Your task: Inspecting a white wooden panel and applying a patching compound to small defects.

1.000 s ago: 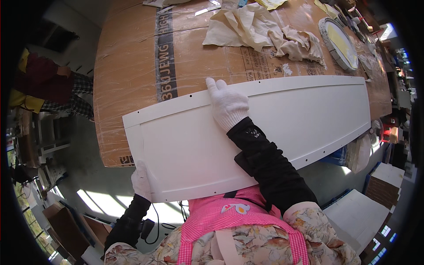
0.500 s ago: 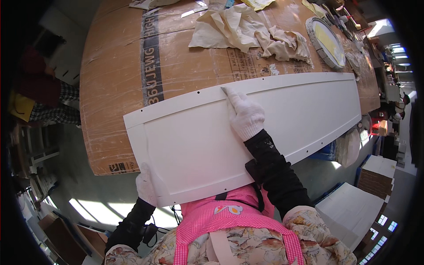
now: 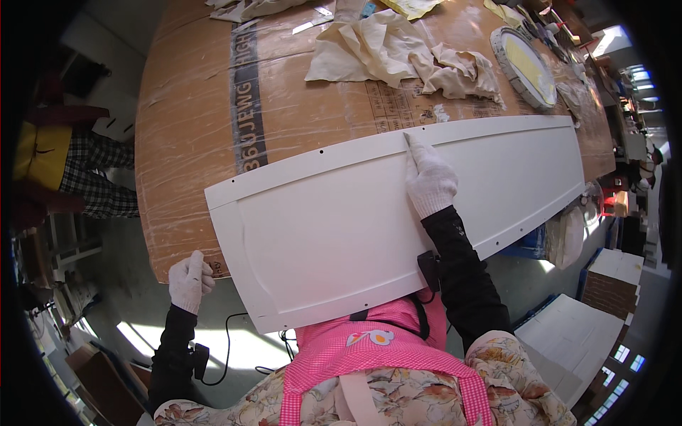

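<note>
A: What is the work resting on?
B: A table point(image 3: 192, 135) covered in brown cardboard under wrinkled clear film. Crumpled cream cloth point(image 3: 366, 50) lies on its far side, with an oval ring point(image 3: 500, 55) to the right of that.

A: And the room?
B: Sunlight falls on the grey floor point(image 3: 234, 351) at the near left. A person in checked trousers point(image 3: 99, 177) stands left of the table, and a white-topped box point(image 3: 568, 341) sits at the near right.

A: Where is the white panel point(image 3: 327, 234)?
B: Across the table's near edge, its near side overhanging towards the pink apron point(image 3: 383, 348).

A: How are the hands?
B: Both wear white gloves. The right hand point(image 3: 432, 177) is on the panel, index finger stretched to the far edge; how tightly its other fingers are bent, I can't tell. The left hand point(image 3: 190, 282) is curled into a loose fist, apart from the panel, near the table's near left corner.

A: What differs from a second ago?
B: The left hand was at the panel's near left corner then, and the right hand has slid rightward along the far edge.
</note>
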{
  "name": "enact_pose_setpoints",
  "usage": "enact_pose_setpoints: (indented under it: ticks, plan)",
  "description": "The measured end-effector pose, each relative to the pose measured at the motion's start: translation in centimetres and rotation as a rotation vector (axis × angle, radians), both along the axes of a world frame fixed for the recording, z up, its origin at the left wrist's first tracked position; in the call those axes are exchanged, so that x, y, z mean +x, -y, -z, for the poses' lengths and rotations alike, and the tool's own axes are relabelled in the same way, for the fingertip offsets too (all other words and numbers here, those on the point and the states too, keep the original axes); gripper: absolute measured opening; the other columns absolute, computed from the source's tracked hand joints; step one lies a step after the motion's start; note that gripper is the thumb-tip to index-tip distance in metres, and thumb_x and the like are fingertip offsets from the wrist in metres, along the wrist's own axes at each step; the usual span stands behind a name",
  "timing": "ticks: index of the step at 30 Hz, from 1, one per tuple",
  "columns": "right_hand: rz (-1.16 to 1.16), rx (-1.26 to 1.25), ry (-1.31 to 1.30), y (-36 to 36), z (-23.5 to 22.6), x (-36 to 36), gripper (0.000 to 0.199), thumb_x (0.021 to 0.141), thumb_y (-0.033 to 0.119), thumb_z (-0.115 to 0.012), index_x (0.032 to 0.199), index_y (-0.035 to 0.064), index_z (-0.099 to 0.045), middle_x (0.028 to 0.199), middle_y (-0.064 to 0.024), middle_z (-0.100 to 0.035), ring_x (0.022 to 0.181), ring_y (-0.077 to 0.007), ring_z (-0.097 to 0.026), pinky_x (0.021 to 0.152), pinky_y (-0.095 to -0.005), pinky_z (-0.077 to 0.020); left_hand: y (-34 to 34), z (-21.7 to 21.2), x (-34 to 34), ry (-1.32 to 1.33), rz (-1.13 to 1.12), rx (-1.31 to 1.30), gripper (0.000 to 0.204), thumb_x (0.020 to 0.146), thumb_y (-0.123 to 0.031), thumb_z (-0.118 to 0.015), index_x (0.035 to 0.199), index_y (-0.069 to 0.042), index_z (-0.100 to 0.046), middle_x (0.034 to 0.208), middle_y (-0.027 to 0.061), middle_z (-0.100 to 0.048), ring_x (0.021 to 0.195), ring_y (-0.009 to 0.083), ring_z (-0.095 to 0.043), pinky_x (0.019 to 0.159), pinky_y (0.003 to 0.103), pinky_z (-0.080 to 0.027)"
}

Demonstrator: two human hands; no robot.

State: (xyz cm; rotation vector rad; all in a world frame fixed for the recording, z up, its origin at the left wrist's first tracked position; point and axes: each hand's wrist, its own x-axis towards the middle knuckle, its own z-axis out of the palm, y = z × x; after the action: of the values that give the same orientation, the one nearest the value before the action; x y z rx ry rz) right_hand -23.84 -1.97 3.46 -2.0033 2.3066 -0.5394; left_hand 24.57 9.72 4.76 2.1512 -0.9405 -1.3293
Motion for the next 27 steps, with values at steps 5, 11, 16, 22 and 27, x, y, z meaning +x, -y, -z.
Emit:
enact_pose_setpoints:
  ticks: [5,11,16,22,27]
  plan:
    - [0.049,0.079,-0.008,0.6,0.4,-0.6,0.039,0.096,0.023,-0.061,0.136,0.0229,-0.064,0.116,-0.0107,-0.071,0.096,-0.0334,-0.070,0.083,-0.0443,-0.0570,4.0,2.5,3.5,0.253,0.137,-0.384,0.043,0.102,-0.034,-0.061,0.072,-0.004,-0.060,0.056,0.0022,-0.052,0.053,0.0094,-0.047,0.051,0.028,-0.039]
    - [-0.036,0.135,-0.099,-0.1,1.2,1.5,0.046,0.094,0.020,-0.059,0.139,0.0167,-0.058,0.117,-0.0118,-0.070,0.086,-0.0353,-0.072,0.072,-0.0483,-0.0572,3.9,3.0,3.4,0.636,0.419,-0.656,0.042,0.098,-0.025,-0.064,0.067,-0.001,-0.051,0.058,0.0130,-0.040,0.051,0.0191,-0.040,0.051,0.036,-0.036]
    - [-0.194,0.029,-0.048,0.5,0.9,8.4,0.045,0.090,0.010,-0.056,0.135,0.0118,-0.058,0.103,-0.0137,-0.072,0.078,-0.0344,-0.072,0.064,-0.0482,-0.0560,4.4,3.0,2.2,0.640,0.402,-0.657,0.043,0.098,-0.025,-0.064,0.066,-0.001,-0.049,0.057,0.0127,-0.039,0.051,0.0197,-0.038,0.051,0.037,-0.036]
    - [-0.383,0.030,-0.009,0.6,0.9,14.8,0.042,0.089,0.008,-0.056,0.131,0.0129,-0.056,0.081,-0.0160,-0.071,0.072,-0.0351,-0.071,0.057,-0.0500,-0.0533,4.9,3.3,2.0,0.621,0.400,-0.644,0.043,0.098,-0.025,-0.064,0.066,-0.001,-0.051,0.057,0.0123,-0.040,0.051,0.0197,-0.039,0.051,0.036,-0.037]
    - [0.129,0.024,-0.134,2.7,1.8,-1.4,0.037,0.098,0.022,-0.055,0.132,0.0131,-0.064,0.103,-0.0159,-0.073,0.086,-0.0358,-0.071,0.072,-0.0490,-0.0562,4.6,1.9,2.9,0.691,0.381,-0.644,0.043,0.098,-0.026,-0.065,0.065,-0.001,-0.052,0.056,0.0130,-0.042,0.049,0.0203,-0.040,0.051,0.037,-0.038]
